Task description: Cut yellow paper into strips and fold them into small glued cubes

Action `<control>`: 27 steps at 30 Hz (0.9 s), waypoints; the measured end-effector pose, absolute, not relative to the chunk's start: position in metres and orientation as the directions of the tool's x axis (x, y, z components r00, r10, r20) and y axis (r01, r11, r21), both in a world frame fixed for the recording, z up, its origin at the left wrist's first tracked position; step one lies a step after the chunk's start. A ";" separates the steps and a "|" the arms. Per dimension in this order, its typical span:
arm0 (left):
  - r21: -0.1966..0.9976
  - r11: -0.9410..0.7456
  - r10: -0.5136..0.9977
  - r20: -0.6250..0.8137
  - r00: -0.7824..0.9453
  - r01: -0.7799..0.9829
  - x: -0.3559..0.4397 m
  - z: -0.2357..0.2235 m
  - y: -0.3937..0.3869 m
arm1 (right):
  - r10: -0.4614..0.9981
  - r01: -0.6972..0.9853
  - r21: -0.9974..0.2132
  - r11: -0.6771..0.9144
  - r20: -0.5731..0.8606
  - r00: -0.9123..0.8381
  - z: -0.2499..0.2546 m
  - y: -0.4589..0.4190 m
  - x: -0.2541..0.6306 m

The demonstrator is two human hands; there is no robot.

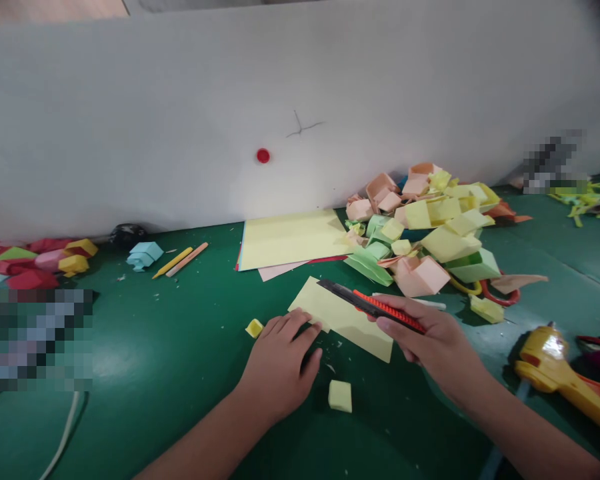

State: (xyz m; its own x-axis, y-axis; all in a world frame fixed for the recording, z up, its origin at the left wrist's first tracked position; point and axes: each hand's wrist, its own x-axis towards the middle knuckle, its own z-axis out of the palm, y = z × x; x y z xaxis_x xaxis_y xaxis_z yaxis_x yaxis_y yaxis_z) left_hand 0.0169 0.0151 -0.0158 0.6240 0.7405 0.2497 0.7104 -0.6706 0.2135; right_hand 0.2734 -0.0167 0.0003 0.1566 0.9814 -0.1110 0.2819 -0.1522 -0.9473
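the right hand [433, 338] is closed around the cutter [375, 307], over the pale yellow paper [363, 335] on the green table [180, 340]; the cutter's long axis runs four to ten o'clock, blade toward ten. the paper lies nearly parallel. the left hand [284, 365], palm down and half open, rests fingertips on the paper's nine-o'clock edge.

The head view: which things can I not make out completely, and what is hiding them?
All in the head view:
Flat pale yellow paper piece: part hidden under the left hand.
Black-and-orange plastic cutter: underside hidden by the right hand.
Yellow plastic glue gun: end cut off by right picture edge.
Greyish thing, far left: identity lost in pixelation.
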 end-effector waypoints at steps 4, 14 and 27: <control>0.205 -0.668 0.744 0.170 0.647 0.715 0.017 -0.013 0.015 | 0.981 0.267 -0.951 -0.156 -0.117 0.156 0.000 -0.016 0.272; 0.174 -0.756 0.650 0.083 0.756 0.631 0.017 -0.004 0.012 | 0.985 0.266 -0.954 -0.140 -0.106 0.136 0.002 -0.018 0.272; 0.305 -0.727 0.669 0.116 0.734 0.615 0.015 -0.003 0.012 | 0.986 0.292 -0.948 -0.123 -0.082 0.146 0.001 -0.017 0.272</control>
State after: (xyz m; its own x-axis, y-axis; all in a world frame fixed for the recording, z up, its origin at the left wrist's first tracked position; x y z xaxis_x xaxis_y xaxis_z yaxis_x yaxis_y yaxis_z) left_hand 0.0147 0.0124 -0.0031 0.7337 0.6695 0.1161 0.6151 -0.7270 0.3050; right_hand 0.2722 -0.0169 0.0008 0.1460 0.9859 -0.0824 0.2923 -0.1226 -0.9484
